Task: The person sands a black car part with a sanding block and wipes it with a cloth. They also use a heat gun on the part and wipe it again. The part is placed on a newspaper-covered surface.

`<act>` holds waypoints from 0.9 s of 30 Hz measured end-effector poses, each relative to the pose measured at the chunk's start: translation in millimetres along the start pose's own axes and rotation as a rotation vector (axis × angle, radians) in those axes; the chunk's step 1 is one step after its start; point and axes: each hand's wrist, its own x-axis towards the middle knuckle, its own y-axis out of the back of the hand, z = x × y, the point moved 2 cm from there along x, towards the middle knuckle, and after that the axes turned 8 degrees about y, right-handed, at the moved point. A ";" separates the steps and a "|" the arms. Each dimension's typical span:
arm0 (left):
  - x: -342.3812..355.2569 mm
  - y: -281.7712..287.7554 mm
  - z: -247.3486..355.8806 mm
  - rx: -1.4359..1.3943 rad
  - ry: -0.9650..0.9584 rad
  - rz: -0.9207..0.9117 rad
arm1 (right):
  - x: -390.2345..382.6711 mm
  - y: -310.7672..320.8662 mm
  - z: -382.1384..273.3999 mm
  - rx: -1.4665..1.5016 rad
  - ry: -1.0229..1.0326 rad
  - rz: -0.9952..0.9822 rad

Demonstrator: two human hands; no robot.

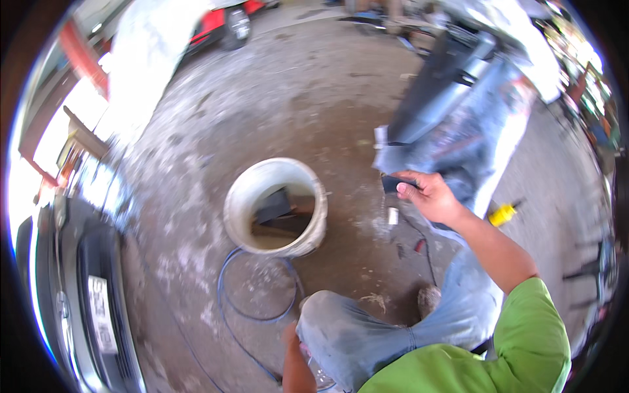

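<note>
My right hand (420,194) grips a small dark flat pad (392,183), thumb on it, near the lower end of a paint-smudged sheet (466,143). A long dark grey panel (434,84) lies on that sheet. Left of this hand stands a white bucket (311,219) with dark sheets (275,205) inside, in what looks like murky liquid. My left hand (293,337) is low beside my left knee, its fingers mostly hidden.
A vehicle bumper (98,281) fills the left side. Blue hose (254,252) coils on the floor (275,98). A yellow power tool (501,214) lies at right. A red vehicle (213,26) stands behind, beside white covers.
</note>
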 end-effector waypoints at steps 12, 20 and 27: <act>-54.8 66.5 12.0 0.023 0.046 0.042 | -169.7 154.0 84.9 -0.217 -0.273 0.809; -84.9 143.3 93.6 0.152 0.125 0.144 | 0.8 170.4 62.1 -0.292 0.545 0.888; -115.9 248.7 187.4 0.168 0.297 0.431 | 103.4 170.6 101.5 -0.344 0.842 1.020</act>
